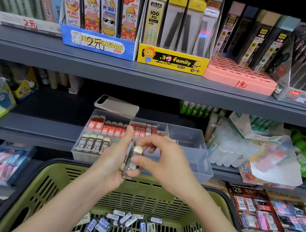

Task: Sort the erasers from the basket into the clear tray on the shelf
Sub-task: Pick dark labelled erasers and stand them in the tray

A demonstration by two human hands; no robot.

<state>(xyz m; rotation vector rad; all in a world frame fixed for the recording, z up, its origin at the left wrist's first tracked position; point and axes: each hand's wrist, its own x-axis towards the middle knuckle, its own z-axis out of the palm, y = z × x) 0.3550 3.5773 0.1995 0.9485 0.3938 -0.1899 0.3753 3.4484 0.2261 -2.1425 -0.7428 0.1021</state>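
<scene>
Basket (58, 185) erasers (123, 231), held one (131, 165) "2B"

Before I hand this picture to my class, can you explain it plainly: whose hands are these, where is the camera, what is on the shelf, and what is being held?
No machine here: a person works with bare hands. The single picture comes from a camera worn on the head, looking forward and down.

The left hand holds a small stack of 2B erasers, and the fingers of the right hand pinch the top one.

Behind the hands, a clear tray sits on the middle shelf. It has red-wrapped erasers in the back compartments, dark 2B ones at the front left, and the right compartments look empty.

Below is a green basket with many loose erasers left to sort. Other stationery fills the surrounding shelves.
</scene>
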